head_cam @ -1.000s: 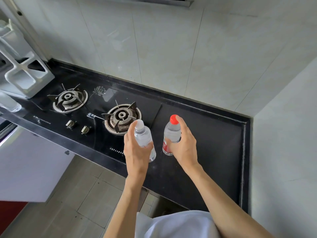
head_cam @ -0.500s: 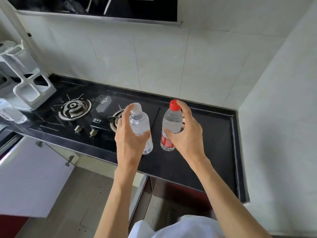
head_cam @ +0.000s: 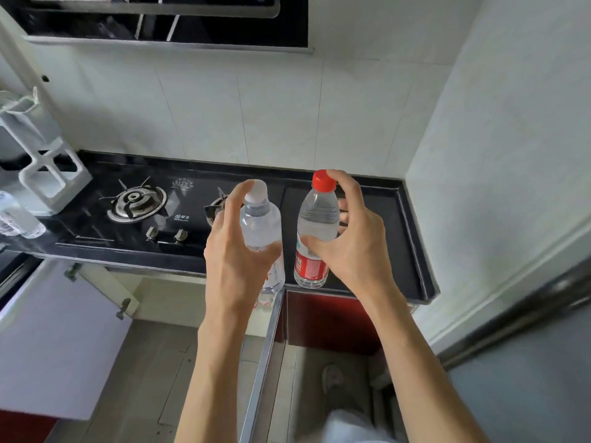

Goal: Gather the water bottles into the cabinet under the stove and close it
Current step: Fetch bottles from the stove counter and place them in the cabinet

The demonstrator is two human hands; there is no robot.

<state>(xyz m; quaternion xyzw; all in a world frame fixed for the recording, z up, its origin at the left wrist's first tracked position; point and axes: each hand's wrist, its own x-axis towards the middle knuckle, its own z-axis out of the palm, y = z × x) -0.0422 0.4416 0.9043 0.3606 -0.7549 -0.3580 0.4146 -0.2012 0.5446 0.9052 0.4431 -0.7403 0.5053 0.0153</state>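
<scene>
your left grip (head_cam: 236,260) is wrapped round the body of the white-capped bottle (head_cam: 260,225), forefinger up by the cap. your right grip (head_cam: 355,251) is closed on the red-capped bottle (head_cam: 316,225), thumb across its front above the red label, fingers behind. both bottles are upright, side by side and just apart. they seem to be lifted clear of the counter (head_cam: 383,251), over its front edge, to the right of the stove (head_cam: 137,201).

by my reading you are early to midway: two bottles are in hand and none shows inside the cabinet (head_cam: 179,292) yet. the space under the stove stands open, its white door (head_cam: 54,330) swung out to the left with the hinges showing. a second door (head_cam: 263,362) stands edge-on below your left wrist. the inside is mostly hidden from here, so i cannot tell whether anything is stored there.

left to do: bring both bottles down and set them inside. then fetch the clear bottle (head_cam: 19,219) at the counter's left edge, beside the white rack (head_cam: 48,177). there may be more than one there, too blurred to count. after that, shut the doors.
</scene>
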